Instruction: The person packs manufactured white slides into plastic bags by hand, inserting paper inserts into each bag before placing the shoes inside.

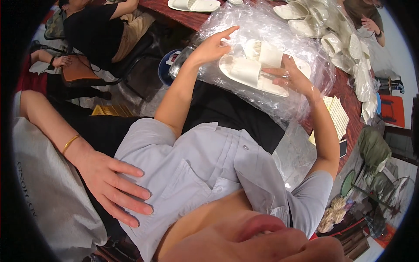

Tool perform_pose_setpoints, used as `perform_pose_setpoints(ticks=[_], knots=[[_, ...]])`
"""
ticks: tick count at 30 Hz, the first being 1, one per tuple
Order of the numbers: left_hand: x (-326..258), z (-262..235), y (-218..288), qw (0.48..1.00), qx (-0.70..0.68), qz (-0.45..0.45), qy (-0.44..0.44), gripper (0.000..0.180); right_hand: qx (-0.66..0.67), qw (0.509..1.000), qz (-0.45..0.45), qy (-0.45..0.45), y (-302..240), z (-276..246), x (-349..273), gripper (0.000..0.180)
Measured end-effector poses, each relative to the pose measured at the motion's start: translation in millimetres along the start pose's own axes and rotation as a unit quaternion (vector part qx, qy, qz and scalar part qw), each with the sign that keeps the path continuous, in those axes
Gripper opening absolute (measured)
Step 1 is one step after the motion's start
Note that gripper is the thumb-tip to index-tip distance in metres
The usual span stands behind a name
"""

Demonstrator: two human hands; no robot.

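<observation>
A pair of white slippers (pixel 240 70) lies side by side on a sheet of clear plastic (pixel 244 24) in front of me. My left hand (pixel 213 47) is at the toe of the nearer slipper, its fingers stretched out over the plastic and nothing in its grasp. From the right, my right hand (pixel 296 78) reaches over the pair, fingers spread at the open heel part of the slippers. I cannot tell how firmly those fingers touch them.
More white slippers (pixel 331 43), some in clear plastic, are heaped at the right of the red-brown table (pixel 351 144). Yellow perforated sheets (pixel 335 115) and a phone (pixel 343 148) lie nearby. Another person's braceleted hand (pixel 115 183) reaches in from the left. A blue bucket (pixel 164 70) stands left.
</observation>
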State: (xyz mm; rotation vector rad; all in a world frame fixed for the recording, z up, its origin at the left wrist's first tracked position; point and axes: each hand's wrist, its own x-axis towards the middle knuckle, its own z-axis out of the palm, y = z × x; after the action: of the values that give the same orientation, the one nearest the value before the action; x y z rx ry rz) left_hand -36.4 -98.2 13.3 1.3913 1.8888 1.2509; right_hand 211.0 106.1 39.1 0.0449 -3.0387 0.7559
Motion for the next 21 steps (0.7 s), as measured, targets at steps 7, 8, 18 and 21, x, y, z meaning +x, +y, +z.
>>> perform_pose_setpoints(ticks=[7, 8, 18, 21], knots=[[13, 32, 8, 0.972, -0.222, 0.065, 0.048, 0.067, -0.035, 0.987, -0.133, 0.087, -8, 8, 26, 0.031], [16, 39, 1, 0.972, -0.208, 0.085, 0.076, 0.067, -0.035, 0.986, -0.136, 0.085, -7, 13, 29, 0.031], [-3, 14, -23, 0.946, 0.23, 0.052, 0.223, 0.053, -0.098, 0.968, -0.005, 0.233, 39, 52, -13, 0.009], [-12, 5, -22, 0.932, 0.318, 0.005, 0.176, 0.051, -0.109, 0.963, -0.001, 0.248, 40, 51, -25, 0.009]])
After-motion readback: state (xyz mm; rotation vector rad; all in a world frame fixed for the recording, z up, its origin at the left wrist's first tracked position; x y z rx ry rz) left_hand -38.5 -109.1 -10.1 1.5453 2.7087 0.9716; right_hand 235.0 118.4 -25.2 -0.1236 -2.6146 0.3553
